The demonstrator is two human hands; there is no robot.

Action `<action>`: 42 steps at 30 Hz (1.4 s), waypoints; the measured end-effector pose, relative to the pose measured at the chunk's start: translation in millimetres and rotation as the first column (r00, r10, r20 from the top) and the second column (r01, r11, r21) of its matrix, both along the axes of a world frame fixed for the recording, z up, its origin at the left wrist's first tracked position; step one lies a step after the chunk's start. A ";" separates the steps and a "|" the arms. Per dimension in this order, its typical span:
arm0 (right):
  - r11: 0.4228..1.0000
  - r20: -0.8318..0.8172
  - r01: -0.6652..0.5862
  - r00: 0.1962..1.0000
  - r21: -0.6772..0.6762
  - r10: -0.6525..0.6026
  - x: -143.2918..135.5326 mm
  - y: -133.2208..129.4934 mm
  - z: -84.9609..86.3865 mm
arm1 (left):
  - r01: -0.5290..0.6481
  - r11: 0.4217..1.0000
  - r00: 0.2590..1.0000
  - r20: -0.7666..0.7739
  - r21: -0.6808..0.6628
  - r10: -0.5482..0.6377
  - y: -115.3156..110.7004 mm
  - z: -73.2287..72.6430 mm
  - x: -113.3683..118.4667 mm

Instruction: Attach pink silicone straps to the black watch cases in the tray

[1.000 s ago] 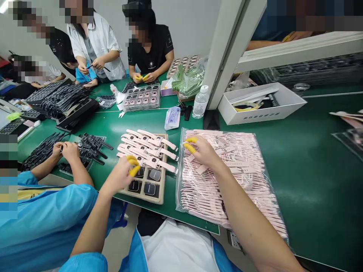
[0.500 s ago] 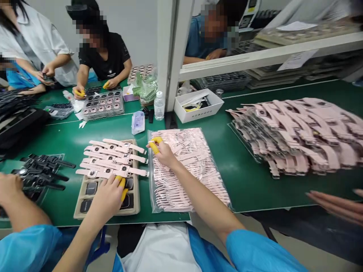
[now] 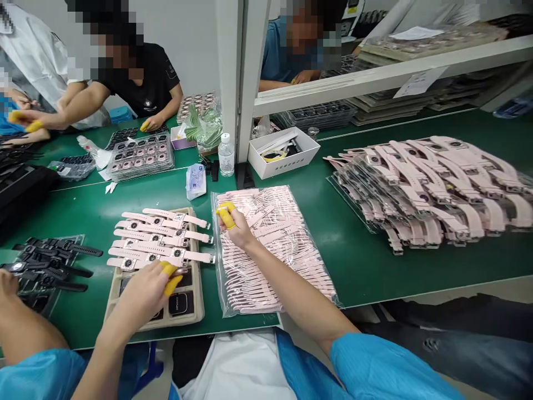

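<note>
head view: a worker's two bare hands over a green table (image 3: 375, 283), with yellow finger cots (image 3: 170, 285) on some fingertips. the left hand (image 3: 144, 289) is nearly closed, its capped thumb and finger pinching a small watch case (image 3: 181, 271), seen edge-on, above the beige compartment tray (image 3: 199, 303); beside it a dark square watch face (image 3: 179, 303) sits in a compartment, and pink-strapped watches (image 3: 156, 238) lie across the tray's far part, their bands overhanging its edge. the right hand (image 3: 239, 230) is above the near-left part of a clear plastic bag (image 3: 220, 289) packed with pink watch straps (image 3: 291, 261), thumb and forefinger bent towards each other; whether they meet or grip anything cannot be told. handling, as judged: the case is probably light, rigid and smooth, its glass liable to scratch or slip, and best taken by opposite side edges, clear of the face. the straps appear soft and limp, likely to bend and cling to neighbours; a hold near the metal fitting or strap end should give most control. the bag film looks thin and slippery, and would be better supported from beneath than pulled by one corner
</note>
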State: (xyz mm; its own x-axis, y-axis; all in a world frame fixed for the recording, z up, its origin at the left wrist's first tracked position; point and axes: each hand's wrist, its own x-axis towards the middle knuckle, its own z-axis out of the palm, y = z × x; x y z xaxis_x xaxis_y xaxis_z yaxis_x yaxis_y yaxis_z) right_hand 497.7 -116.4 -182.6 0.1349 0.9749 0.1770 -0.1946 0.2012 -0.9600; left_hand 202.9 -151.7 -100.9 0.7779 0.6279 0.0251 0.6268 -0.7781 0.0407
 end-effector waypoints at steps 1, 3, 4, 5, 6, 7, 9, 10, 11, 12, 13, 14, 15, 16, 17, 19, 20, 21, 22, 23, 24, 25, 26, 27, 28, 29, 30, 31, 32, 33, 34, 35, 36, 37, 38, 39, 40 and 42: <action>0.999 -0.074 -0.028 0.997 -0.018 0.027 -0.6 0.6 1.5 | -0.042 0.998 0.997 0.058 -0.040 0.044 4.2 8.9 -0.3; 0.995 -0.221 -0.079 0.973 -0.054 0.065 -2.3 2.9 4.3 | -0.140 0.984 0.967 0.199 -0.111 0.160 15.3 24.8 5.0; 0.992 -0.283 -0.102 0.956 -0.071 0.078 -3.3 4.4 5.5 | -0.176 0.972 0.935 0.284 -0.153 0.214 22.2 30.6 11.5; 0.989 -0.334 -0.123 0.939 -0.086 0.088 -4.2 5.9 6.3 | -0.190 0.961 0.893 0.372 -0.202 0.254 29.8 34.4 20.8; 0.985 -0.376 -0.141 0.922 -0.098 0.094 -4.9 7.2 6.8 | -0.180 0.950 0.845 0.454 -0.255 0.282 38.1 35.6 32.4; 0.982 -0.410 -0.156 0.907 -0.106 0.099 -5.5 8.3 6.9 | -0.151 0.940 0.797 0.524 -0.306 0.298 46.9 34.2 45.7; 0.977 -0.461 -0.181 0.880 -0.113 0.109 -6.2 9.3 6.6 | -0.080 0.920 0.726 0.610 -0.384 0.318 64.8 23.4 73.6; 0.974 -0.479 -0.193 0.870 -0.117 0.115 -6.4 9.0 6.3 | -0.059 0.910 0.703 0.630 -0.410 0.329 73.1 14.6 86.5; 0.971 -0.492 -0.206 0.862 -0.123 0.120 -6.8 8.2 6.2 | -0.039 0.902 0.684 0.647 -0.429 0.337 80.3 4.3 97.5; 0.967 -0.502 -0.219 0.856 -0.132 0.125 -7.3 6.8 6.3 | -0.021 0.896 0.668 0.661 -0.444 0.343 86.1 -6.8 106.2; 0.963 -0.510 -0.232 0.850 -0.140 0.131 -8.2 5.1 6.7 | -0.023 0.892 0.661 0.662 -0.451 0.352 90.0 -17.7 112.3; 0.958 -0.515 -0.245 0.846 -0.145 0.138 -9.3 3.0 7.4 | -0.029 0.891 0.674 0.649 -0.454 0.352 92.0 -27.7 115.9; 0.955 -0.511 -0.259 0.846 -0.147 0.151 -10.8 0.7 8.3 | -0.036 0.892 0.693 0.632 -0.450 0.347 92.2 -36.0 117.4; 0.952 -0.500 -0.271 0.850 -0.144 0.166 -12.3 -1.6 9.2 | -0.042 0.896 0.716 0.612 -0.442 0.336 90.9 -42.3 117.3; 0.950 -0.483 -0.277 0.857 -0.140 0.179 -13.9 -3.8 10.2 | -0.041 0.902 0.737 0.596 -0.430 0.318 88.8 -46.2 116.2; 0.946 -0.435 -0.292 0.877 -0.142 0.205 -16.8 -7.5 11.6 | -0.021 0.917 0.764 0.585 -0.398 0.272 83.8 -48.0 113.3; 0.942 -0.412 -0.303 0.884 -0.145 0.221 -17.9 -9.0 12.1 | -0.007 0.926 0.772 0.587 -0.377 0.245 81.7 -46.7 112.2; 0.936 -0.396 -0.319 0.887 -0.148 0.239 -18.8 -10.2 12.5 | 0.008 0.936 0.778 0.590 -0.352 0.215 80.1 -44.8 111.4; 0.929 -0.385 -0.340 0.885 -0.148 0.262 -19.4 -11.2 12.6 | 0.025 0.946 0.784 0.594 -0.323 0.182 79.0 -42.7 111.0; 0.920 -0.380 -0.365 0.879 -0.144 0.289 -19.8 -12.1 12.7 | 0.045 0.955 0.786 0.600 -0.292 0.147 78.4 -40.9 110.8; 0.910 -0.381 -0.391 0.869 -0.139 0.316 -20.1 -12.9 12.7 | 0.065 0.963 0.787 0.607 -0.262 0.112 78.1 -39.7 110.8; 0.900 -0.385 -0.415 0.858 -0.133 0.339 -20.1 -13.7 12.5 | 0.086 0.968 0.787 0.611 -0.237 0.080 78.1 -39.1 110.6; 0.890 -0.391 -0.437 0.847 -0.129 0.359 -20.0 -14.4 12.3 | 0.105 0.970 0.790 0.611 -0.218 0.052 78.2 -39.2 110.4; 0.882 -0.399 -0.454 0.837 -0.128 0.374 -19.8 -15.1 12.0 | 0.122 0.971 0.794 0.607 -0.204 0.027 78.4 -39.8 110.1; 0.875 -0.407 -0.467 0.829 -0.130 0.383 -19.4 -15.7 11.7 | 0.136 0.972 0.798 0.602 -0.193 0.008 78.6 -40.6 109.8; 0.870 -0.414 -0.474 0.825 -0.134 0.386 -19.0 -16.1 11.4 | 0.147 0.972 0.801 0.598 -0.184 -0.008 78.8 -41.4 109.3; 0.868 -0.421 -0.476 0.822 -0.138 0.384 -18.5 -16.3 11.2 | 0.156 0.972 0.802 0.597 -0.177 -0.020 78.9 -42.1 108.9; 0.869 -0.426 -0.475 0.821 -0.141 0.380 -18.1 -16.4 11.1 | 0.163 0.972 0.799 0.601 -0.169 -0.029 78.9 -42.5 108.6; 0.870 -0.431 -0.472 0.821 -0.145 0.374 -17.7 -16.4 11.2 | 0.166 0.973 0.794 0.607 -0.162 -0.034 78.8 -42.6 108.4; 0.870 -0.437 -0.470 0.821 -0.147 0.369 -17.4 -16.3 11.3 | 0.167 0.973 0.790 0.612 -0.158 -0.036 78.5 -42.4 108.2; 0.872 -0.444 -0.467 0.819 -0.149 0.363 -17.3 -16.1 11.5 | 0.165 0.974 0.787 0.616 -0.156 -0.035 78.1 -42.0 108.2; 0.873 -0.453 -0.464 0.817 -0.150 0.357 -17.4 -16.0 11.7 | 0.162 0.975 0.786 0.618 -0.154 -0.033 77.6 -41.5 108.2; 0.874 -0.462 -0.462 0.815 -0.153 0.350 -17.6 -16.0 11.9 | 0.161 0.975 0.785 0.618 -0.153 -0.033 76.9 -41.1 108.3; 0.874 -0.471 -0.460 0.812 -0.154 0.344 -17.9 -16.0 12.1 | 0.161 0.975 0.783 0.620 -0.150 -0.034 76.3 -40.8 108.4; 0.875 -0.478 -0.458 0.810 -0.155 0.339 -18.2 -16.1 12.3 | 0.163 0.976 0.781 0.624 -0.145 -0.038 75.6 -40.8 108.4; 0.876 -0.482 -0.457 0.809 -0.158 0.335 -18.5 -16.3 12.5 | 0.165 0.976 0.778 0.627 -0.139 -0.042 75.1 -40.9 108.5; 0.876 -0.485 -0.455 0.810 -0.162 0.331 -18.8 -16.6 12.7 | 0.166 0.977 0.775 0.630 -0.132 -0.046 74.6 -41.2 108.4; 0.875 -0.488 -0.453 0.811 -0.173 0.323 -19.3 -17.2 13.0 | 0.159 0.979 0.777 0.628 -0.126 -0.045 74.0 -42.0 107.9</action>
